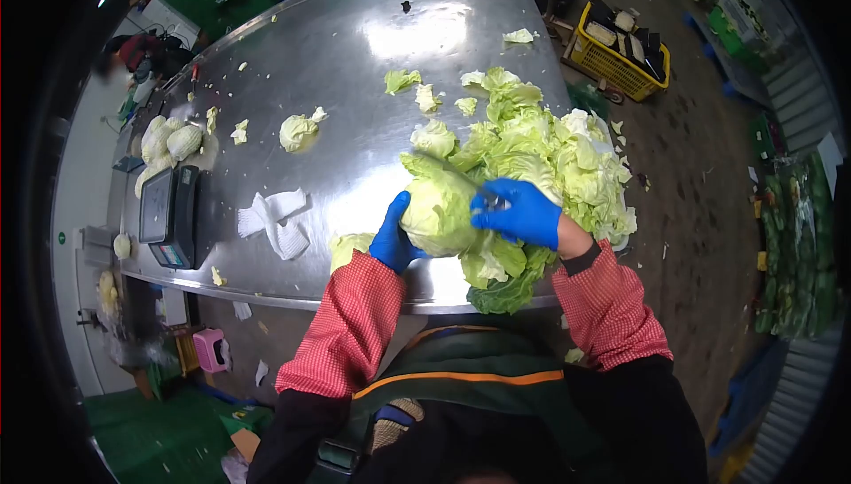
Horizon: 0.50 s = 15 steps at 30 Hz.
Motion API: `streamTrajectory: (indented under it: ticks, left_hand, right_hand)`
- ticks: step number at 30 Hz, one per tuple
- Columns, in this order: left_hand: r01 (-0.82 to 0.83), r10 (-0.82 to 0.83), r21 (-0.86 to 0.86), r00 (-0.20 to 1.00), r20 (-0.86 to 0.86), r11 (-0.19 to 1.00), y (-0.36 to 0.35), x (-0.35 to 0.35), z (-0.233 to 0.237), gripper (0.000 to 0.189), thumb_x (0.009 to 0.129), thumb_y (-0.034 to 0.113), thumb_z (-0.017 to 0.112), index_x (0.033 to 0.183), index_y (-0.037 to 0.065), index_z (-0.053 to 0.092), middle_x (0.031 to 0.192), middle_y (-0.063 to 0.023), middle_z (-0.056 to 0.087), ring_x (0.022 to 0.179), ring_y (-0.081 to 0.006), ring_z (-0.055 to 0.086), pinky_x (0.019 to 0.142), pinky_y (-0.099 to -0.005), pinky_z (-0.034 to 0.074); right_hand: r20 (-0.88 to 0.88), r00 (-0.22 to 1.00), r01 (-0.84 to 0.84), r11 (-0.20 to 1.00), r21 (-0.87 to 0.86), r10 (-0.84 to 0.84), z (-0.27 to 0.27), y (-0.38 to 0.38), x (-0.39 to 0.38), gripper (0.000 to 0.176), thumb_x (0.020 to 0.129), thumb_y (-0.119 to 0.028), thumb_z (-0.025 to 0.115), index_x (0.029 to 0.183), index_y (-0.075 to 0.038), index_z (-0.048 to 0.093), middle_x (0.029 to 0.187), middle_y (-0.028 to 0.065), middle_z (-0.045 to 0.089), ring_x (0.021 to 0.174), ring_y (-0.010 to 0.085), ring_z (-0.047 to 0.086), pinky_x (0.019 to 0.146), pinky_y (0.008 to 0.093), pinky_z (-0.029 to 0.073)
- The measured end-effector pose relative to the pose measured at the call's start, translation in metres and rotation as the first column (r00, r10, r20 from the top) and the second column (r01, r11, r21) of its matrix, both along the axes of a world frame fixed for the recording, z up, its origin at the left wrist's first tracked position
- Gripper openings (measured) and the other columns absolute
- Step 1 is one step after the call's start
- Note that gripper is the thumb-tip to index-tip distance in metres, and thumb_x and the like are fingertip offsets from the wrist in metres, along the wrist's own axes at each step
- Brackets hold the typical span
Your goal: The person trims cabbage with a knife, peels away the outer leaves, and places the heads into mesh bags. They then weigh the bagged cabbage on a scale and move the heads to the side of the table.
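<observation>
My left hand (393, 238), in a blue glove, is wrapped round the left side of a pale green head of lettuce (436, 218) near the front edge of the metal table. At the head's right side is my right hand (516, 211), also gloved in blue, its fingers closed on a knife. The grey blade (446, 170) lies across the upper part of the head and is blurred. Loose leaves (523, 147) are heaped just beyond and right of my hands. A second head (350, 249) is partly hidden behind my left hand.
Left on the steel table (355, 67) are a white cloth glove (275, 221), a digital scale (168, 216) and several net-wrapped heads (170, 141). A small head (298, 133) sits mid-table among leaf scraps. A yellow crate (616, 63) stands on the floor beyond the right edge.
</observation>
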State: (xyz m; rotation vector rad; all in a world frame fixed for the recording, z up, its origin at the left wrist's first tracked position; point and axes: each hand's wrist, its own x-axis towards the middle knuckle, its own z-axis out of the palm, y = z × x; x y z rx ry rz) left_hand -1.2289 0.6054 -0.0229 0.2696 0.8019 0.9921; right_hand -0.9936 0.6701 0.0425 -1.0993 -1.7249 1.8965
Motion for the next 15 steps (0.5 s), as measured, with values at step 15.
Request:
streamTrajectory:
  ticks: [15]
  left_hand:
    - [0.032,-0.032,-0.004,0.997,-0.068,0.999,0.007,0.004,0.008,0.076,0.089,0.061,0.043,0.146,0.012,0.03,0.143,-0.0152,0.041,0.123,-0.0353,0.05,0.097,-0.0554,0.044]
  right_hand:
    - [0.381,0.923,-0.288,0.766,0.574,0.061,0.012,-0.006,-0.003,0.035,0.079,-0.028,0.071,0.109,-0.012,0.062,0.092,0.0097,0.06,0.084,0.027,0.063,0.075,0.0351,0.05]
